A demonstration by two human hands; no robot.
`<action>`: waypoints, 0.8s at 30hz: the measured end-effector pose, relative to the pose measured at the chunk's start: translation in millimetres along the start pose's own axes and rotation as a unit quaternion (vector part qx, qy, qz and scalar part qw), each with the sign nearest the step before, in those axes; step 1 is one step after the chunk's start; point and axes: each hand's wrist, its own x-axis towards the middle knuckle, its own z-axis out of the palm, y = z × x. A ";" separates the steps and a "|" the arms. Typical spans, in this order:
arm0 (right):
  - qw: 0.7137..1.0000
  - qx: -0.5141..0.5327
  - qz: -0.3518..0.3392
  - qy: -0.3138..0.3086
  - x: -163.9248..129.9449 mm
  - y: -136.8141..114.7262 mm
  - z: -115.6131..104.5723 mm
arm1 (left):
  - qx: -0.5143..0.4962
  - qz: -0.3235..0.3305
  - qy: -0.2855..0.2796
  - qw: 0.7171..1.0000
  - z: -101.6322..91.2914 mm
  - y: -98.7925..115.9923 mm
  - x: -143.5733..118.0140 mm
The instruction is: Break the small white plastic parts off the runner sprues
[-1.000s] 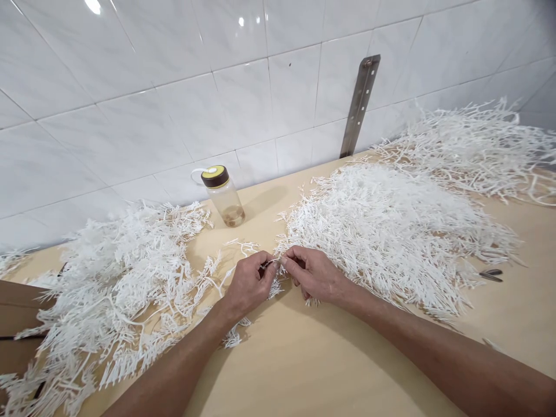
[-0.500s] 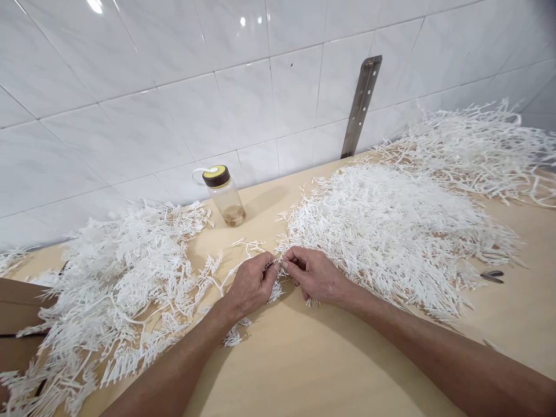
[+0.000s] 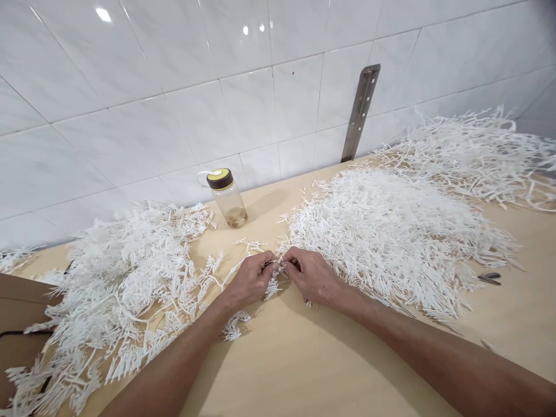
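My left hand (image 3: 252,279) is closed around a white plastic branch (image 3: 226,278), whose stem runs out behind it to the left. Against it, fingertips nearly touching, my right hand (image 3: 311,277) pinches the thin end of a white sprig; the join between the pieces is mostly covered by my fingers. Feathery white tips (image 3: 273,286) hang below my left fingers. Just beyond my right hand spreads a large heap of white sprigs (image 3: 382,237). To the left lies a tangled pile of white branches (image 3: 143,260).
A clear bottle (image 3: 232,202) with a dark and yellow lid stands near the tiled wall. A perforated metal bracket (image 3: 361,113) rises at the table's back. More bare white stems (image 3: 473,150) lie back right. Small dark-handled snips (image 3: 490,278) rest at right, a brown box (image 3: 21,301) at left.
My hands stay almost in place, fingertips still together at the branch. The right fingers have shifted slightly at the pinch. The whole view has tilted a little.
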 end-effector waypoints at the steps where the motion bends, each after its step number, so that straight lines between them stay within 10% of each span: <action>1: 1.000 -0.010 -0.006 0.006 0.0 -0.1 1.0 | -0.006 -0.004 -0.006 1.000 -1.0 -0.1 0.4; 9: 0.998 0.008 0.049 0.026 2.6 7.1 4.0 | -0.123 -0.021 -0.041 0.991 -1.5 -0.2 -1.6; 24: 0.987 0.154 0.024 -0.030 -1.8 9.4 -3.3 | -0.179 -0.050 0.062 0.981 5.1 -3.0 -0.1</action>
